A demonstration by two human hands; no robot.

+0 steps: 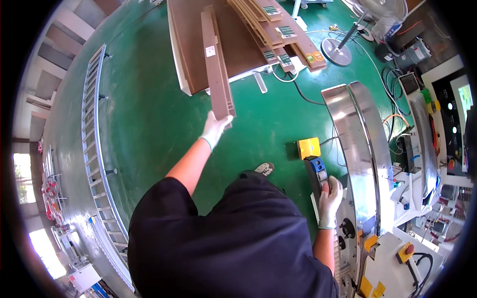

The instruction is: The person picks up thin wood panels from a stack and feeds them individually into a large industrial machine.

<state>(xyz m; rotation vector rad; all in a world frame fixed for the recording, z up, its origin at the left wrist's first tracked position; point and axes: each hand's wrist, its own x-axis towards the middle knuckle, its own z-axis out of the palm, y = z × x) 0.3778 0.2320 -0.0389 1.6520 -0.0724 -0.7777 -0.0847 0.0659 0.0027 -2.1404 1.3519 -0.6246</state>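
Clearly, the left hand (216, 129), in a pale glove, has its fingers closed around the near end of a long brown board (214, 69) (possibly two laid side by side; I cannot tell). The board reaches away from the person over the green floor (149, 149), its far part above a wide brown panel (186, 49), and bears a white label (210, 51). To its right, more boards (271, 30) lie in an uneven pile.

The right hand (330, 201), gloved too, is at a dark box with a blue top (314, 179), beside a machine with a curved shiny metal top (345, 129). Its fingers are bent, but whether they grip the box I cannot tell. Just beyond the box is a yellow box (309, 148). A ladder-like metal frame (89, 119) runs along the left, and a fan (338, 52) stands at the far right.
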